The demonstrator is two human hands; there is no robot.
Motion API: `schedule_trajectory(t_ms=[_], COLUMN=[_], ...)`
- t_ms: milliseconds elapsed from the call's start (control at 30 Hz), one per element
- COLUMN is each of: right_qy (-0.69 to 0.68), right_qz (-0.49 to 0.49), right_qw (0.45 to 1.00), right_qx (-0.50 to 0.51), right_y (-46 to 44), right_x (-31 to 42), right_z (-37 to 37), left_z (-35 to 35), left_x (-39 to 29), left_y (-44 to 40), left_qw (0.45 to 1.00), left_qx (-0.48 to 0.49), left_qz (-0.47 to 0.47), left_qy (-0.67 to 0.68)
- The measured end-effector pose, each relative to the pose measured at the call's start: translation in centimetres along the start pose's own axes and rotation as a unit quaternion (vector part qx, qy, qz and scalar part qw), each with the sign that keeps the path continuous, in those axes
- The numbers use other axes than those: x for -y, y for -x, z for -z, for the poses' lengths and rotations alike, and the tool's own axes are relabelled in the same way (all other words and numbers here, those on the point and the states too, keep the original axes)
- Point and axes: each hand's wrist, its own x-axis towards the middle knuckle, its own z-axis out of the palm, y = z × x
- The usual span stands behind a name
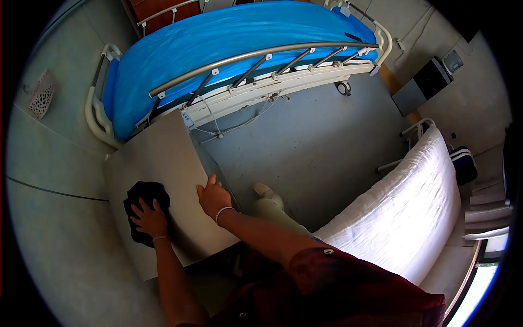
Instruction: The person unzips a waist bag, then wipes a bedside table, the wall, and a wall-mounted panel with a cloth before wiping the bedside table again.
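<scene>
My left hand (150, 219) lies flat with fingers spread on a dark, bunched cloth (140, 191). The cloth rests on the pale grey top of a bedside cabinet (163, 147), toward its left side. At the opposite edge of that top is my right hand (214, 197), its index finger and thumb stretched out and the other fingers partly curled. Nothing shows in it. Whether it presses on the edge or hovers just over it, I cannot tell.
Beyond the cabinet stands a hospital bed (234, 32) under a blue cover, with a metal side rail (239, 56). A cable (245, 126) trails on the floor beside it. White bedding (397, 201) is at the right, and a water dispenser (427, 82) stands by the wall.
</scene>
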Motion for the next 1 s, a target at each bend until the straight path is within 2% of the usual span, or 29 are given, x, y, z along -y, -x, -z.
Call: schedule_trajectory(t_ms=[167, 267, 333, 467, 767, 867, 900, 1000], right_qy=[-0.003, -0.016, -0.008, 0.016, 0.023, 0.025, 0.012, -0.014], right_qz=[-0.003, -0.015, -0.004, -0.019, 0.000, 0.001, 0.009, 0.016], right_qw=[1.000, 1.000, 0.999, 1.000, 1.000, 1.000, 1.000, 0.999], right_qx=[-0.003, -0.003, -0.040, -0.009, -0.009, 0.012, -0.006, -0.034], right_y=[-0.1, -0.2, -0.1, 0.1, -0.4, -0.3, -0.2, -0.1], right_x=[0.1, 0.1, 0.0, 0.3, -0.1, -0.2, -0.2, -0.5], right_z=[-0.2, -0.2, -0.4, 0.2, -0.5, -0.2, -0.2, -0.7], left_z=[1.4, 1.7, 2.0, 2.5, 4.0, 2.2, 2.4, 0.8], left_x=[-3.6, -3.3, -2.7, -0.8, 3.7, 6.9, 7.3, 10.4], left_y=[1.6, 3.3, 5.2, 9.8, 14.1, 12.9, 12.4, 10.0], left_qw=[0.994, 0.985, 0.975, 0.961, 0.972, 0.987, 0.997, 0.999], left_qx=[-0.008, -0.028, -0.041, -0.046, -0.004, -0.042, 0.002, -0.014], left_qz=[-0.103, -0.163, -0.206, -0.261, -0.221, -0.153, -0.069, 0.008], left_qy=[0.034, 0.055, 0.068, 0.081, 0.076, 0.039, 0.023, 0.029])
